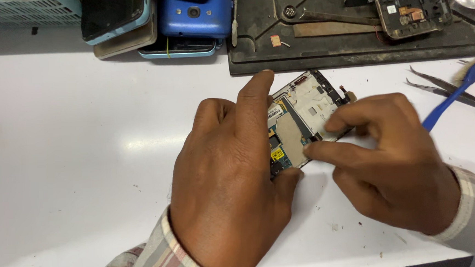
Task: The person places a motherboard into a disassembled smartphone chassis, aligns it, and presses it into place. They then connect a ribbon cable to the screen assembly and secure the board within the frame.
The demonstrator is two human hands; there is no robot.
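Head camera view, looking down on a white desk [75, 176]: an opened phone [302, 116], its back cover off and its circuit board and metal shields exposed, lies tilted near the middle of the desk between a person's two hands. The left hand [229, 183] covers the phone's near left part, palm down, forefinger stretched along the left edge towards the top and thumb pressed against the lower edge, so that the phone is held flat against the desk. The right hand [387, 157] comes in from the right, its thumb and forefinger drawn close together at the phone's right edge, pinching or pressing at a small part there; what lies between the fingertips is too small to tell. Both wrists wear plaid sleeves.

Just beyond the phone, along the far side of the desk, lies a dark work mat [352, 33] carrying a second stripped phone frame [411, 7] and small loose parts. To the left of the mat sits a stack of blue phones and cases [159, 23]. To the right of the right hand, a blue plastic pry tool [455, 92] rests slanted across metal tweezers [443, 90], near but apart from the fingers. Nothing lies between the hands and the phone
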